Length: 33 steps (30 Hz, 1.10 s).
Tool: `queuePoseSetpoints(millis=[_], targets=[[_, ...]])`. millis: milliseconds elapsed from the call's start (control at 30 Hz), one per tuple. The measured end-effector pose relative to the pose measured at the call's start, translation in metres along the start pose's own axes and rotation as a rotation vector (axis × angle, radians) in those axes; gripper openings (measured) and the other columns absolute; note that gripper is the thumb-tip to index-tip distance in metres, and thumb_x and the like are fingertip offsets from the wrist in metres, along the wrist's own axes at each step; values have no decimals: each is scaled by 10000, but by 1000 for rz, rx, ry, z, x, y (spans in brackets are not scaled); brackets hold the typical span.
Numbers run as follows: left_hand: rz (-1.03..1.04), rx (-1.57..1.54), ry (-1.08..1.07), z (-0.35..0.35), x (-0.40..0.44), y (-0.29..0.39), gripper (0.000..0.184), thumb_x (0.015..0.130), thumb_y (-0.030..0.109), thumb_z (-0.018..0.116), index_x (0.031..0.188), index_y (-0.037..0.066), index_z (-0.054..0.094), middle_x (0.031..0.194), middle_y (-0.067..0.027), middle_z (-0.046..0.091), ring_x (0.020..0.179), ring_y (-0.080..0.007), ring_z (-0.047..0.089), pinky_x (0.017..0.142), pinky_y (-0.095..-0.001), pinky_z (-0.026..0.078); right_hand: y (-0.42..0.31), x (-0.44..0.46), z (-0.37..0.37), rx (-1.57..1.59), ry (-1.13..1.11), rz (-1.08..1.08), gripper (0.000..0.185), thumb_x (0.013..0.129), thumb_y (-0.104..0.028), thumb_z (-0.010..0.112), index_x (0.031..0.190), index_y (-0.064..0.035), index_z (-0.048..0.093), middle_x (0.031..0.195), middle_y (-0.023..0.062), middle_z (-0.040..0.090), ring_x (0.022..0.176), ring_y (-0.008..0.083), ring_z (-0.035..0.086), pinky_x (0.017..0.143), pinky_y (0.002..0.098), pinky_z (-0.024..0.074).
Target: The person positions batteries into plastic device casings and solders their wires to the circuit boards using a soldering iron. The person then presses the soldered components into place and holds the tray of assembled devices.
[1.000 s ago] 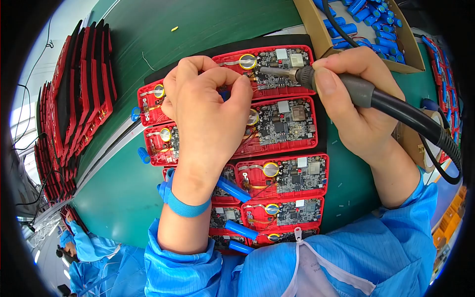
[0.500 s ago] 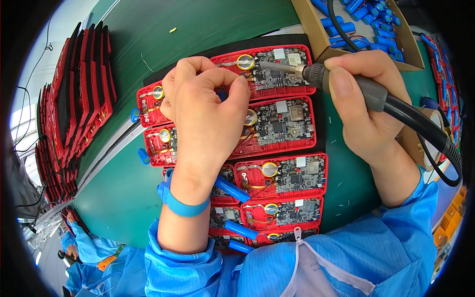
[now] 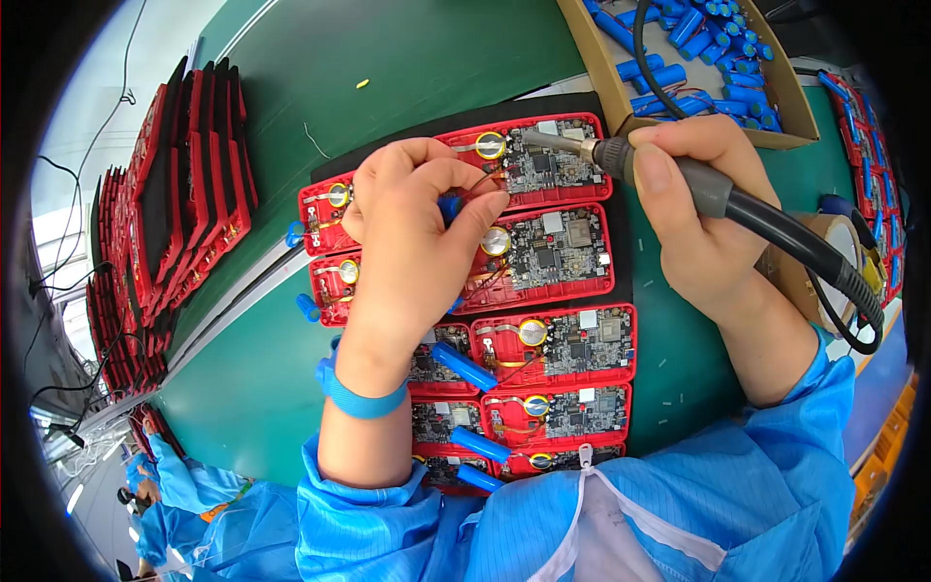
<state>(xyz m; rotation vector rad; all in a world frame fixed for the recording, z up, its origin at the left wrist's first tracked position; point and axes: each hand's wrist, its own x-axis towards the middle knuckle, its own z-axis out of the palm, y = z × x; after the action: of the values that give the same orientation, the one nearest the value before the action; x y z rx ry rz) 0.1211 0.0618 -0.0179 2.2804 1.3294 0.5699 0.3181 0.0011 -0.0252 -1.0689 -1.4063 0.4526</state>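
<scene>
My right hand (image 3: 713,209) is wrapped round a soldering iron (image 3: 693,179). Its metal tip points left, over the upper circuit board (image 3: 553,170) in a red plastic housing (image 3: 582,199). With thumb and forefinger closed, my left hand (image 3: 412,228) pinches thin wires (image 3: 497,177) at that board's left edge. A blue cylindrical battery (image 3: 449,208) shows partly beneath these fingers. Just above the fingertips sits a round coin cell (image 3: 491,145) with a metal strip. My palm hides part of the housings below. Whether the iron's tip touches the board, I cannot tell.
Several more red housings (image 3: 626,373) with boards and blue batteries lie in rows towards me. A cardboard box (image 3: 621,92) of blue batteries stands at upper right, beside a tape roll (image 3: 829,252). Stacked red-and-black housings (image 3: 189,184) rise at left. Another person's blue sleeve (image 3: 184,475) shows lower left.
The view has shifted slightly. My left fingertips have come lower against the upper board's left edge, and the wires there now show more clearly. The soldering iron stays over the same board.
</scene>
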Motion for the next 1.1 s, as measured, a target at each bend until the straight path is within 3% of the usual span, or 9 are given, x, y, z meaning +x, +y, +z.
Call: queuePoseSetpoints(millis=[33, 167, 233, 367, 500, 600, 867, 1100], targets=[[3, 5, 1, 1, 0, 1, 106, 715, 167, 710, 793, 112, 664, 958, -21, 552, 1040, -237, 435, 862, -413, 261, -1, 1, 1, 27, 46, 44, 75, 806, -41, 637, 838, 8, 589, 671, 18, 584, 565, 42, 520, 505, 189, 399], [140, 197, 164, 5, 2, 4, 57, 739, 144, 685, 753, 113, 639, 851, -20, 595, 950, -228, 526, 863, -430, 278, 0, 2, 1, -1, 64, 4, 83, 804, -39, 638, 847, 14, 590, 687, 27, 592, 577, 47, 526, 515, 189, 405], [194, 266, 197, 4, 0, 5, 68, 748, 137, 691, 791, 115, 644, 851, -3, 620, 956, -181, 548, 876, -353, 278, 0, 2, 0, -5, 70, 3, 82, 802, -36, 639, 847, 14, 592, 691, 32, 595, 579, 52, 530, 514, 193, 409], [208, 161, 276, 9, 2, -3, 47, 736, 143, 689, 769, 132, 657, 797, 9, 612, 922, -186, 551, 867, -407, 282, -1, 1, 0, 36, 80, 68, 82, 801, -34, 640, 848, 14, 593, 697, 34, 597, 580, 56, 535, 512, 200, 415], [225, 134, 237, 5, 1, -7, 55, 736, 140, 690, 779, 133, 658, 793, 12, 590, 910, -179, 540, 870, -385, 268, 0, 2, 0, 5, 86, 24, 76, 802, -37, 640, 842, 7, 594, 692, 33, 600, 571, 62, 541, 506, 202, 419], [128, -6, 144, 4, -2, -10, 57, 742, 143, 687, 785, 128, 653, 816, 12, 556, 910, -179, 518, 873, -370, 250, 0, 1, 1, 5, 68, 21, 75, 803, -43, 639, 840, 4, 594, 690, 33, 601, 567, 63, 543, 505, 202, 421], [106, 64, 126, 6, -7, -4, 73, 765, 181, 676, 793, 124, 639, 934, -14, 520, 1044, -233, 438, 920, -406, 207, -4, 0, 2, 17, -12, 54, 86, 804, -61, 640, 837, 2, 592, 701, 41, 609, 572, 61, 547, 511, 200, 426], [53, 2, 96, 7, -5, -5, 76, 757, 189, 670, 760, 127, 626, 941, -20, 515, 1070, -240, 422, 922, -408, 199, -2, 0, 3, -2, -22, 27, 80, 803, -40, 634, 843, 7, 583, 704, 41, 612, 573, 63, 554, 511, 200, 426]])
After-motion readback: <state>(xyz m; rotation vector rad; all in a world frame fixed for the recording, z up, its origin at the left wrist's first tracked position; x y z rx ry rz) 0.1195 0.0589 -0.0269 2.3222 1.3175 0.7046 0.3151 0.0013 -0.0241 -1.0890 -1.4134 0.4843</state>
